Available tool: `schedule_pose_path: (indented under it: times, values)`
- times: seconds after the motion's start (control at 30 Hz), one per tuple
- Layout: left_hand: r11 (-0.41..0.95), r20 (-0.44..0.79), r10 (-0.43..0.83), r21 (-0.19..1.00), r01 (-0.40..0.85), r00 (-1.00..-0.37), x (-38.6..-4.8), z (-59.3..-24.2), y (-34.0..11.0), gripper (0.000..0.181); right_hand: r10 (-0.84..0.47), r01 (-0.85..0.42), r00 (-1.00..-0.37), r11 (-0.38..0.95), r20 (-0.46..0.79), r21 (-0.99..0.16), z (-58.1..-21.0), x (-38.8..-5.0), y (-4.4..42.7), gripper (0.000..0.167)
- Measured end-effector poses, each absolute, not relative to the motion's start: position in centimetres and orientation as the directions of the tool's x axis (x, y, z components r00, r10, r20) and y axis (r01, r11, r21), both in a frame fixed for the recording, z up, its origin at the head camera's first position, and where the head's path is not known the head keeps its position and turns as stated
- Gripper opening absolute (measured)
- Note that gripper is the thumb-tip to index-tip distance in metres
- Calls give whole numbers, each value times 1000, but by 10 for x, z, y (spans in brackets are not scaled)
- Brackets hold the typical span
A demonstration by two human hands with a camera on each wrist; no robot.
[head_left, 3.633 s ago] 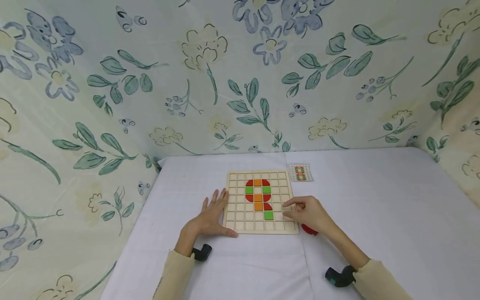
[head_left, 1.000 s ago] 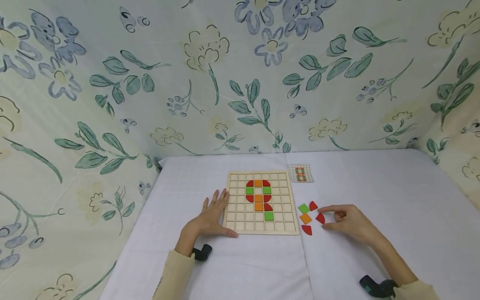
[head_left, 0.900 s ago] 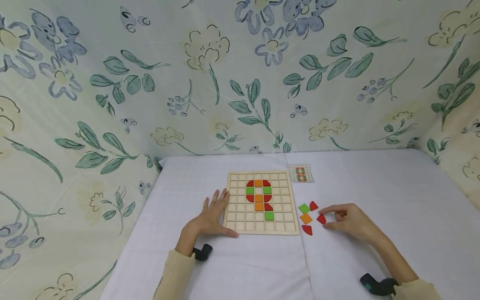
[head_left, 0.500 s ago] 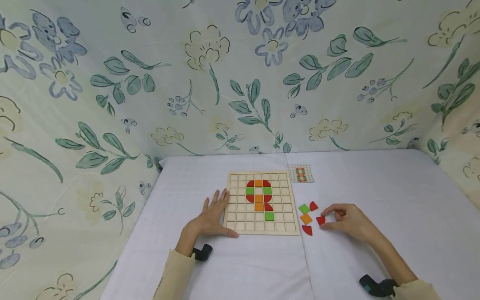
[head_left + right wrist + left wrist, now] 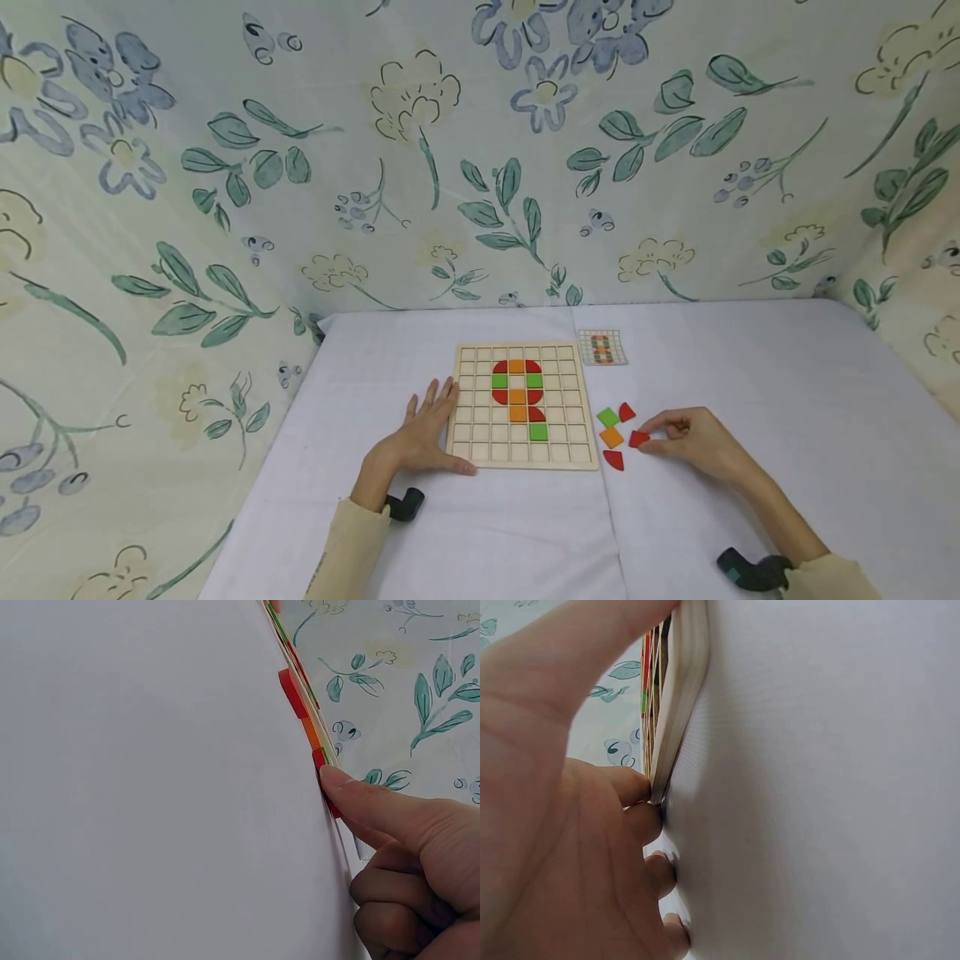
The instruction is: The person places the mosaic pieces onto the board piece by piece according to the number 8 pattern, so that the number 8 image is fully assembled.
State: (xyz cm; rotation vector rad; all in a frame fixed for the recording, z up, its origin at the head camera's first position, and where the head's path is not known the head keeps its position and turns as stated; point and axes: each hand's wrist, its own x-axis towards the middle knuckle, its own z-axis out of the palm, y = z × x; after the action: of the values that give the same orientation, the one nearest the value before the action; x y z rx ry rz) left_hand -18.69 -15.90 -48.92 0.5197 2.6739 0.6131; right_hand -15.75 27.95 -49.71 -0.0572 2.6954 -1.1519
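A wooden grid board (image 5: 480, 450) lies on the white cloth, with red, orange and green tiles forming a figure in its cells. My left hand (image 5: 416, 439) rests spread at its left side, fingers touching the left edge and thumb at the near left corner. In the left wrist view the board's pale side (image 5: 679, 697) stands between thumb and fingers. To the right of the board, my right hand (image 5: 693, 442) pinches a red quarter-circle tile (image 5: 637, 439) between thumb and index finger, low at the cloth. The other fingers are curled in, as the right wrist view shows.
Beside the pinched tile lie a green square (image 5: 608, 417), an orange square (image 5: 611, 437) and two red quarter-circles, one farther off (image 5: 626, 412) and another nearer (image 5: 613, 460). A small pattern card (image 5: 602, 347) sits at the board's far right corner. Floral fabric (image 5: 480, 167) hangs behind the table.
The right hand has gone from the board's right edge to the loose tiles. Its thumb and index finger have closed on the red quarter-circle, which has turned slightly. The left hand stays put.
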Motion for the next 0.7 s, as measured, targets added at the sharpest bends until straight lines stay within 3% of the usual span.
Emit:
schedule_pose_path:
  times: [0.3, 0.7]
  values:
    - [829, -239, 431, 485, 278, -870, -187, -489, -160, 139, -156, 3, -977, 663, -142, -749, -490, -163, 261, 30]
    - [824, -241, 434, 497, 274, -868, -186, -488, -161, 139, -391, -138, -913, 555, -111, -821, -490, -169, 190, 18]
